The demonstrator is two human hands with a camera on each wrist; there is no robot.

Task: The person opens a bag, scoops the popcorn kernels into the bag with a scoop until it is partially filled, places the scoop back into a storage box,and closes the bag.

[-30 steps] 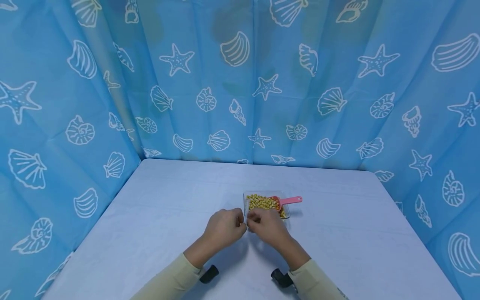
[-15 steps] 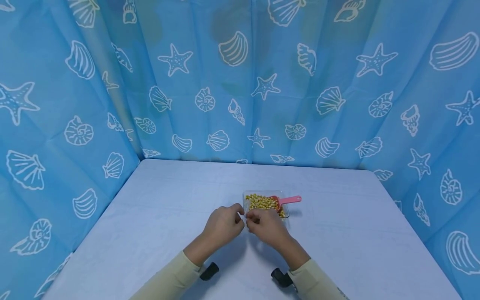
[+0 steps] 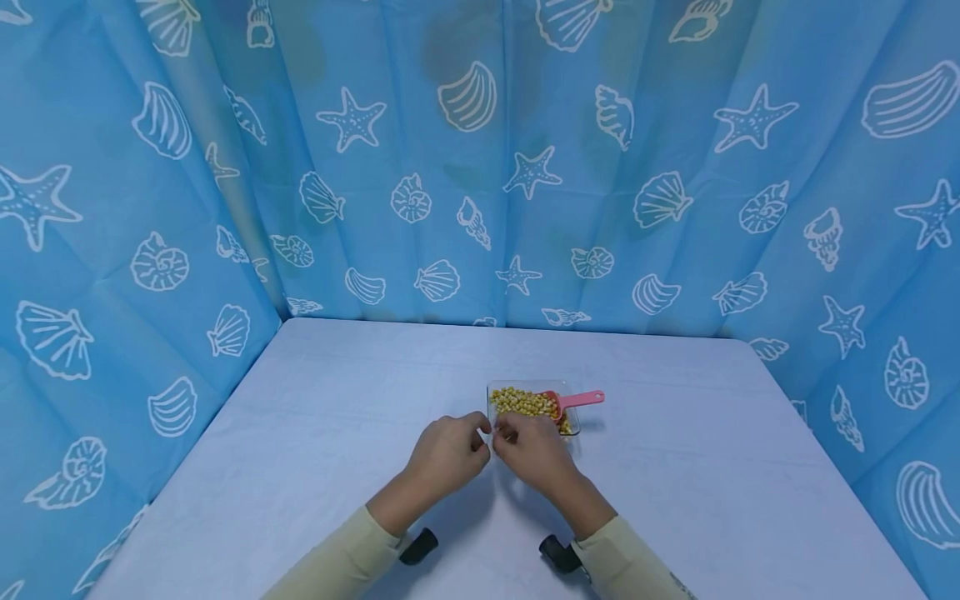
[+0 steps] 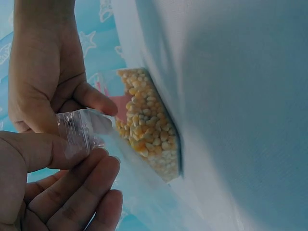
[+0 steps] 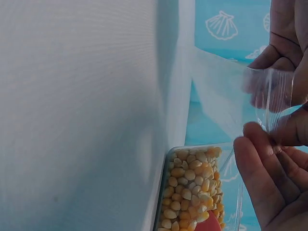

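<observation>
Clear plastic bag, thin and see-through, held up between two bare hands over the worktop. Ribbed lines run along its mouth; the film hangs below the fingers, slanting down in both wrist views. From the head view the bag hardly shows.

Left hand: thumb and forefinger pinch the mouth of the bag, remaining fingers curved beneath. Right hand: also pinching the mouth, thumb on one side, fingers on the other. Fingertips of the two hands close together, near the middle of the worktop's width.

Just beyond the hands, a transparent rectangular container stands upright on the worktop, its near side partly hidden behind the right hand. Inside, a heap of yellow corn kernels, some paler than others. Pinkish-red scoop sits with its bowl among the kernels; handle extends over the container's right side, with a small hole near the tip.

Worktop draped in pale cloth, shadows falling below the hands. Blue curtain at the back and both sides, printed with white shells and starfish. Pale greenish-beige sleeves cover both forearms; a dark fitting juts from beneath the left cuff, a similar one beneath the right.
</observation>
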